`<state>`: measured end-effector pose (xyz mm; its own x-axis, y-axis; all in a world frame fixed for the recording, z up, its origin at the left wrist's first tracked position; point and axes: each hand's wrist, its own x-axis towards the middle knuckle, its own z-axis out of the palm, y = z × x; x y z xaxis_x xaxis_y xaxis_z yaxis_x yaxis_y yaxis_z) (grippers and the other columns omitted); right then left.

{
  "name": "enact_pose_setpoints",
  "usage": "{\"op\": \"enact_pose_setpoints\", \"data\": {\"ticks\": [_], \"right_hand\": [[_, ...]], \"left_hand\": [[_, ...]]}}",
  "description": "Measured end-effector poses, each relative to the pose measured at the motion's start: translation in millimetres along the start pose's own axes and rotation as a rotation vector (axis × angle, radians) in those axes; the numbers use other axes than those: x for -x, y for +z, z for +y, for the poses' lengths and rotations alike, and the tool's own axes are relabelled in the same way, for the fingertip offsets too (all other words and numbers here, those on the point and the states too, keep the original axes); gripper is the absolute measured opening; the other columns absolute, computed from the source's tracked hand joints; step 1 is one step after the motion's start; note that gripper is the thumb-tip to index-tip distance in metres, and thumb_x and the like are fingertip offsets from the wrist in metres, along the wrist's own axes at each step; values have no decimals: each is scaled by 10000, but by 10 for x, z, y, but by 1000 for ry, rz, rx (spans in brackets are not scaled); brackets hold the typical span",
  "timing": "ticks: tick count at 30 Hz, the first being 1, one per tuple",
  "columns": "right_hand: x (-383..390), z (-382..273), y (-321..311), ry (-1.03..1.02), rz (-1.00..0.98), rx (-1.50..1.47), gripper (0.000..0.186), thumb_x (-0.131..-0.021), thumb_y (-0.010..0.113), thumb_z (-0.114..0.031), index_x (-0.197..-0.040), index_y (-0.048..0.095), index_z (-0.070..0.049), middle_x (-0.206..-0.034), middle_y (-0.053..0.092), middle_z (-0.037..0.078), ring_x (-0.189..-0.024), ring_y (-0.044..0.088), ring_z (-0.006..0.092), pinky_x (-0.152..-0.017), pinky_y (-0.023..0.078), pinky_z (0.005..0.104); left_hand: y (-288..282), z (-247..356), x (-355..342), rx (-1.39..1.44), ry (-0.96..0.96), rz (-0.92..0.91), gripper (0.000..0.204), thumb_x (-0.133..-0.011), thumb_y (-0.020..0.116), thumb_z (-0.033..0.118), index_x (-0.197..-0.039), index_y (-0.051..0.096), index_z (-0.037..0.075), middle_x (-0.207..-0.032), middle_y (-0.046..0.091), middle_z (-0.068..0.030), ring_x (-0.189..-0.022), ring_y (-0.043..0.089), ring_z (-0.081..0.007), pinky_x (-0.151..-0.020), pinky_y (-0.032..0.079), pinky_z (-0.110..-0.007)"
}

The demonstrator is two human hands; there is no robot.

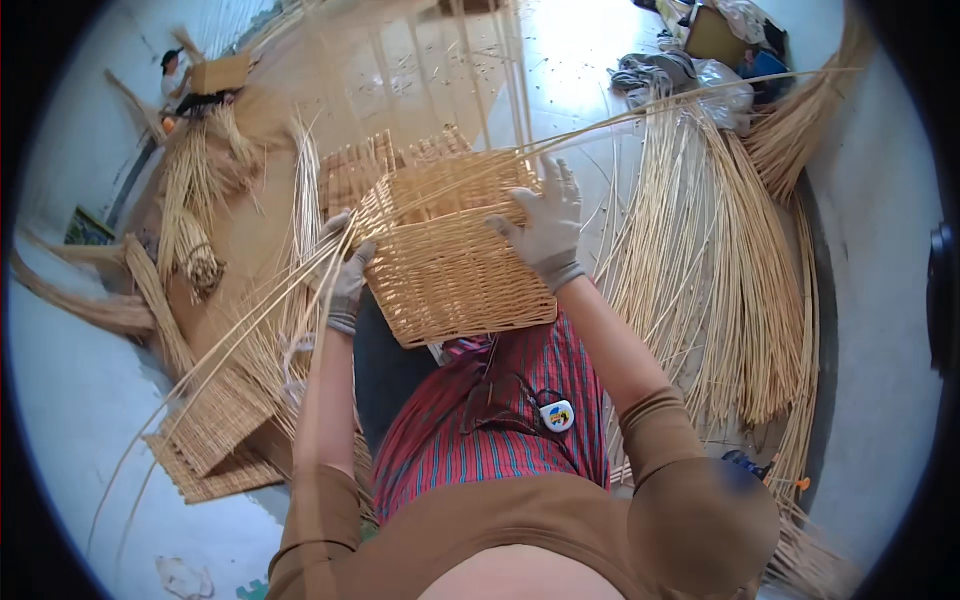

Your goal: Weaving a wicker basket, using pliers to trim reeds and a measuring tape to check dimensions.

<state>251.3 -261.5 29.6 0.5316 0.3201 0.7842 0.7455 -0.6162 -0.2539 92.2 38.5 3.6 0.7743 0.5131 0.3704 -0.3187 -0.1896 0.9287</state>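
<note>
Over the far edge of the lap [515,440], the left hand [346,280] seemingly pinches strands [313,265] against the basket [455,270]; the right hand [550,225] pinches its right corner, best kept steady.

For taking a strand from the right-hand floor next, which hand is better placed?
Probably the right hand: it is nearer those floor strands, while the left hand is across the basket.

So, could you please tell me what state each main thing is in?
Wicker basket: held up, long strands projecting
Left hand: gloved, gripping strands at basket's left edge
Right hand: gloved, touching basket's upper right
Woven panels: flat, overlapping
Reeds at right: lying loose, fanned out
Left bundle: apparently tied
</note>
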Motion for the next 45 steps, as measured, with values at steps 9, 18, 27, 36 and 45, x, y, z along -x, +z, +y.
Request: {"op": "enact_pose_setpoints", "data": {"ticks": [9,18,27,36,45], "right_hand": [[363,82,63,85,69,-102,341,-939,704,-444,-1031,739,-117,-1448,494,248,-1168,576,400,-1010,458,486],[267,-505,-448,61,-21,-66,299,-951,667,-271,-1229,680,-163,-1244,661,118,-1127,652,353,-932,516,485],[-193,-426,30,34,-874,277,495,-1005,463,-454,-914,779,-84,-938,739,219,-890,720,427,-811,570,519],[337,-553,-155,410,-177,-593,387,-1008,656,-240,-1314,604,-9,-1086,729,145,-854,728,258,-732,577,390],[-39,-877,-168,950,-69,-1138,181,-966,737,-153,-1102,688,-46,-889,712,25,-683,652,96,-575,490,231]], "left_hand": [[337,323,329,-237,166,153,578,-912,730,-13,-1431,487,61,-1387,572,-116,-1321,528,-230,-1139,427,-363],[1038,702,642,-843,249,-63,451,-973,667,340,-1297,614,31,-1209,663,-218,-1084,637,-446,-926,515,-493],[1218,268,227,-641,-22,-137,357,-821,789,232,-1123,744,46,-981,724,-206,-934,691,-388,-819,534,-480],[965,343,614,-419,291,-26,368,-909,749,92,-1264,661,54,-1286,657,-187,-1166,655,-303,-914,560,-365],[418,424,643,-584,336,222,111,-933,713,51,-1040,718,82,-974,720,-90,-845,696,-237,-783,554,-335]]}}
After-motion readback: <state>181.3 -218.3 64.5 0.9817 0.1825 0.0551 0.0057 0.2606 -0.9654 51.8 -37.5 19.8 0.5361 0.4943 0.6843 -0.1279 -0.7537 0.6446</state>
